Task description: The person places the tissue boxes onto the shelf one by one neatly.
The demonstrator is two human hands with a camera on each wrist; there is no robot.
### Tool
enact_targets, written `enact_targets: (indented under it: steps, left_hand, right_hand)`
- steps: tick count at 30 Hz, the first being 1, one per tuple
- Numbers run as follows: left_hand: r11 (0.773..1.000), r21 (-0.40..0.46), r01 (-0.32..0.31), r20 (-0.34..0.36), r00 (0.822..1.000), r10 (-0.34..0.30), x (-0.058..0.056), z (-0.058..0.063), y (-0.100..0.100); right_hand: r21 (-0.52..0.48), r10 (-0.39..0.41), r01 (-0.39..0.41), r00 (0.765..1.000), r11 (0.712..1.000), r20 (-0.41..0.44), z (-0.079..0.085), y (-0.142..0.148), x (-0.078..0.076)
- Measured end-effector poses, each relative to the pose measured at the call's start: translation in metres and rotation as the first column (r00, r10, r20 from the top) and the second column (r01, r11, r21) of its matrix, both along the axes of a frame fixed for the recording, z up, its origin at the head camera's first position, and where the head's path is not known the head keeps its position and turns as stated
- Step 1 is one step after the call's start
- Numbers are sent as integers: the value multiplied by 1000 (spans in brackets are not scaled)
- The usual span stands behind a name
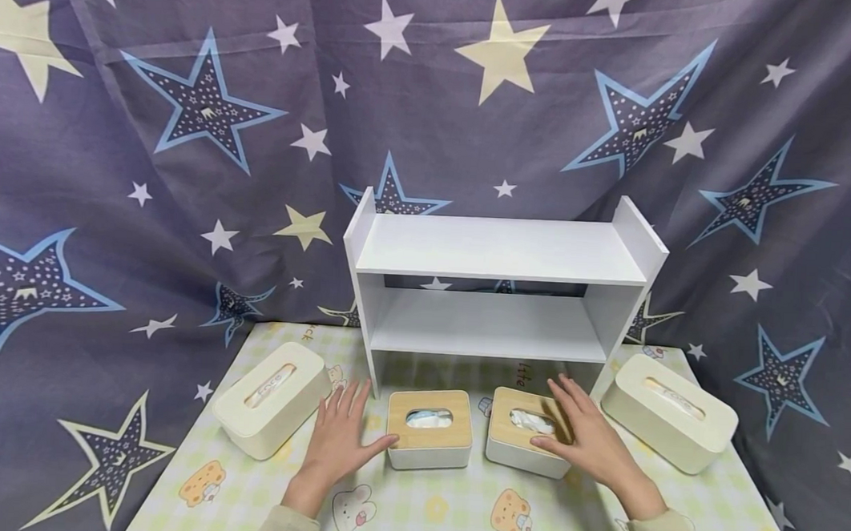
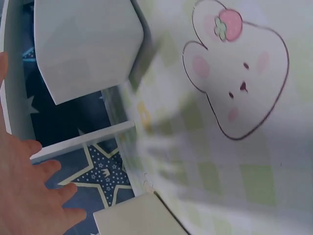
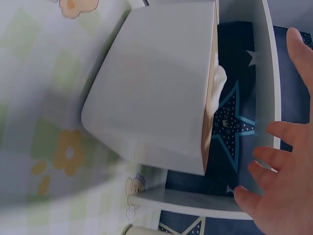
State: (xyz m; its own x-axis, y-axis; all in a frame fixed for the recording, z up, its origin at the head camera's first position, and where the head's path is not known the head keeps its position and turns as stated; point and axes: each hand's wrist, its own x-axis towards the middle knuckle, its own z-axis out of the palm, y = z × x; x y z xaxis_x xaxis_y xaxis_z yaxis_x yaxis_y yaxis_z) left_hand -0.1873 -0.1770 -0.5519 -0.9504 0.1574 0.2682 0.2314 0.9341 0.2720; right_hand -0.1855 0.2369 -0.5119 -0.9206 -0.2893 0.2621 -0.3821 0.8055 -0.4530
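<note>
Two tissue boxes with light wood lids stand side by side: the left wood-lidded box (image 1: pixel 429 438) and the right wood-lidded box (image 1: pixel 520 451). Tissue shows in their oval slots. Left of the pair, my left hand (image 1: pixel 340 441) has its fingers spread, the thumb near the box's left edge. Fingers extended, my right hand (image 1: pixel 593 439) hovers over the right edge of the right box. In the right wrist view a gap separates this hand (image 3: pixel 288 181) from the white box side (image 3: pixel 151 83). The left wrist view likewise shows the left hand (image 2: pixel 29 191) apart from its box (image 2: pixel 88 49).
Behind the boxes is a white two-tier shelf (image 1: pixel 502 249). Cream tissue boxes stand at both sides, one on the left (image 1: pixel 274 398) and one on the right (image 1: pixel 670 415). A checked cloth (image 1: pixel 434 506) covers the table; a starry curtain (image 1: pixel 434 97) hangs behind.
</note>
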Motion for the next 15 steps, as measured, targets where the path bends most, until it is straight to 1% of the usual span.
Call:
enact_targets:
  steps: [2, 5, 9, 12, 15]
  left_hand:
    - [999, 32, 10, 25, 1000, -11, 0, 0, 2]
    - [995, 101, 11, 89, 996, -20, 1, 1, 6]
    - [978, 207, -14, 187, 982, -26, 1, 1, 11]
    - [961, 277, -15, 213, 976, -46, 1, 0, 14]
    - [940, 340, -5, 223, 972, -75, 2, -2, 17]
  right_hand:
    - [-12, 8, -8, 1000, 1000, 3, -1, -3, 0]
    - [-28, 9, -9, 1000, 1000, 22, -2, -9, -1]
    - [-55, 11, -8, 999, 998, 44, -4, -18, -2]
    - [-82, 20, -16, 999, 997, 45, -5, -26, -3]
    - [-110, 34, -29, 999, 993, 41, -6, -33, -4]
